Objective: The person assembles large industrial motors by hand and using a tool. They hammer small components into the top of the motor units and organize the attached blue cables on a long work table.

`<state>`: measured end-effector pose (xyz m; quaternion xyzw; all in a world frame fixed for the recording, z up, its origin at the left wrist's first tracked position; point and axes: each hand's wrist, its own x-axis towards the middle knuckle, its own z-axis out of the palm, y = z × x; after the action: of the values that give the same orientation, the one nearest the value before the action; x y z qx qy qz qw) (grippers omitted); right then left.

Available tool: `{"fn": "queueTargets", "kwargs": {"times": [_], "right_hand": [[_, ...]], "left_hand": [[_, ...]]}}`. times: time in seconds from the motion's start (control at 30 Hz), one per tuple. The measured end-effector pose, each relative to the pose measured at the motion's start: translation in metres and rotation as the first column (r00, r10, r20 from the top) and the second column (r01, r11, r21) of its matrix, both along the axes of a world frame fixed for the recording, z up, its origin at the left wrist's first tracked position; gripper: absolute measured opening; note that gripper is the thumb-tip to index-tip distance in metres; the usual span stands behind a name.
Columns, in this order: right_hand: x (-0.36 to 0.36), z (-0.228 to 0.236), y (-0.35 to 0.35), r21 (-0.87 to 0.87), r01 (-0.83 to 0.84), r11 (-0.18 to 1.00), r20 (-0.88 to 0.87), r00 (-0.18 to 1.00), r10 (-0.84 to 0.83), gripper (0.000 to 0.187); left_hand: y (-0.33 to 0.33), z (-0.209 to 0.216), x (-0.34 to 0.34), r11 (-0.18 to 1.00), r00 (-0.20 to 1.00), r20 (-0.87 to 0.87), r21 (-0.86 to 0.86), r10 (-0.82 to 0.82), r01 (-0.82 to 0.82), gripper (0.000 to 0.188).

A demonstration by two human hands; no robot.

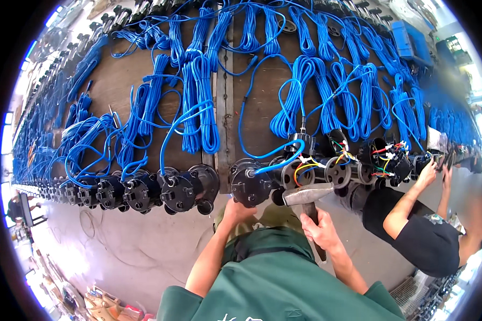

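My right hand (319,231) is wrapped around the dark handle of a hammer (308,194), whose grey metal head lies level just above the fist. A round black motor housing (250,184) with a blue cable plugged into its end cap sits at the table's near edge, left of the hammer. Against that housing's lower edge is my left hand (238,212), its fingers curled; what they grip, if anything, is hidden. Right of the housing are open black housings (336,172) with coloured wires coming out. The hammer head appears close to them; whether it touches cannot be told.
Bundles of blue cable (201,101) cover the brown table (241,96). More black housings (139,191) line its near edge to the left. A co-worker in a black shirt (428,241) works close on my right. A blue crate (411,43) stands at the far right.
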<state>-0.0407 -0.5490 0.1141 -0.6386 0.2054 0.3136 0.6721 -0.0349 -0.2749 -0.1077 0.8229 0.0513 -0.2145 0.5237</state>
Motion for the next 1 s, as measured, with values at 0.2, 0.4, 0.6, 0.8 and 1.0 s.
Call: {"fn": "queueTargets", "kwargs": {"times": [0.2,0.4,0.6,0.8,1.0], "right_hand": [[-0.002,-0.007,0.008,-0.097,-0.055,0.994,0.044,0.997,0.059,0.031],[0.009,0.013,0.007,0.086,0.075,0.993,0.062,0.995,-0.081,0.029],[0.003,-0.005,0.042,-0.260,-0.109,0.959,0.212,0.963,0.167,0.022],[0.007,0.007,-0.001,0.022,0.157,0.987,0.066,0.985,-0.158,0.033],[-0.002,0.008,-0.002,0.018,0.119,0.993,0.057,0.991,-0.120,0.029]], "left_hand": [[-0.015,0.006,0.002,0.993,0.990,0.092,-0.050,0.111,-0.107,0.061],[-0.022,0.012,0.000,0.987,0.985,0.066,-0.029,0.160,-0.158,0.067],[-0.019,-0.024,-0.007,0.996,0.999,0.002,0.072,0.044,-0.045,0.074],[-0.031,0.008,-0.001,0.978,0.975,0.081,-0.004,0.207,-0.208,0.070],[-0.020,0.020,-0.003,0.994,0.986,-0.128,-0.023,0.106,-0.110,0.067]]}}
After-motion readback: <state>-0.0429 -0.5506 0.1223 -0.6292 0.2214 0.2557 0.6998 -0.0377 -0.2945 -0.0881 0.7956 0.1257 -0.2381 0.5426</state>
